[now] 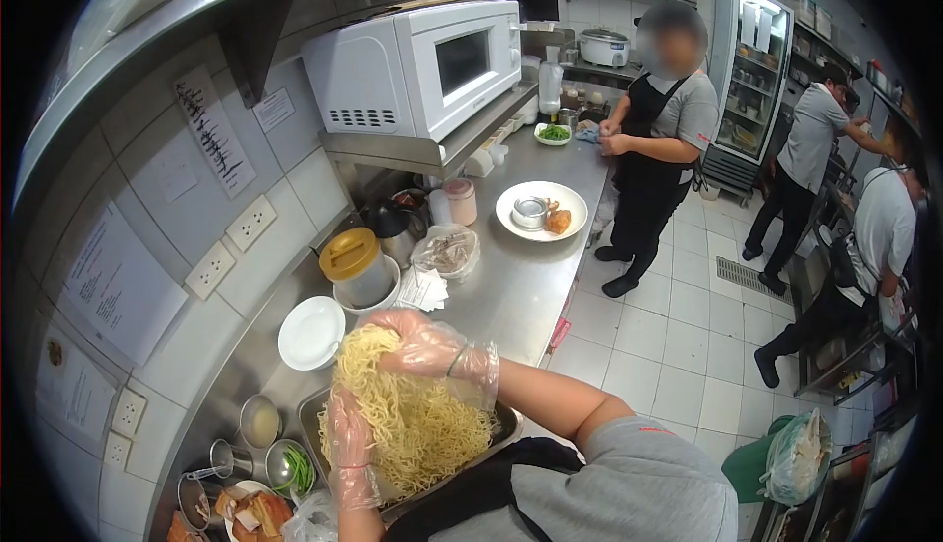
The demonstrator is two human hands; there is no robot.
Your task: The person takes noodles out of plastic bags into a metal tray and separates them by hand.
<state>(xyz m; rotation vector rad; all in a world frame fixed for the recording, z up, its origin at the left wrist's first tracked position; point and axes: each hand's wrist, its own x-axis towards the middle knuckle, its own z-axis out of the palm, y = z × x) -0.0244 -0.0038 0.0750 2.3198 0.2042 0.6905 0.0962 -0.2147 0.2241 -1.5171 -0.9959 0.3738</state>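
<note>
A metal tray (pixel 513 428) in front of me is heaped with yellow noodles (pixel 432 434). My right hand (pixel 420 343), in a clear plastic glove, curls round a bunch of noodles lifted above the tray's far side. On the left, my left hand (pixel 352 434), gloved too, is pressed against the same hanging strands, its fingers partly hidden by them. Just beyond lies a white plate (pixel 312 333). Nearby stand a container with a yellow lid (pixel 350 253) and a stack of white paper slips (pixel 422 289).
Bowls with green strips (pixel 291 467) and brown food pieces (pixel 257 516) sit at lower left. Along the counter are a plate (pixel 572 198) holding a metal ring and food, and a shelf-mounted microwave (pixel 422 70). One person (pixel 658 139) stands at the far end; others work at right.
</note>
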